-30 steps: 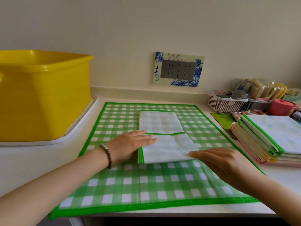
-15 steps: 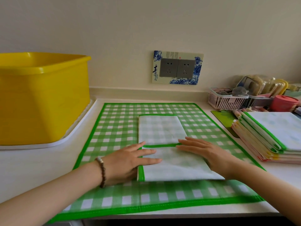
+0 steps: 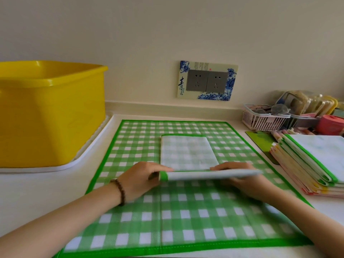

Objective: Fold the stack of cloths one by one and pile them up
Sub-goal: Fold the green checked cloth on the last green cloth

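**Folded cloth lifted at its near edge**

From the head camera: both hands grip the folded cloth (image 3: 188, 157) on the green checked mat (image 3: 186, 220), left hand (image 3: 143, 178) pinching its near-left corner, right hand (image 3: 240, 178) grasping the near-right edge, raised off the mat. A stack of cloths (image 3: 314, 162) lies right; a yellow tub (image 3: 50, 112) stands far left.

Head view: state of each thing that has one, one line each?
Folded cloth: lifted at its near edge, held at both ends.
Left hand: gripping the cloth's left end.
Right hand: gripping the cloth's right end, blurred.
Checked mat: spread flat on the counter.
Cloth stack: piled at right, untouched.
Yellow tub: upright on a white tray; contents hidden.
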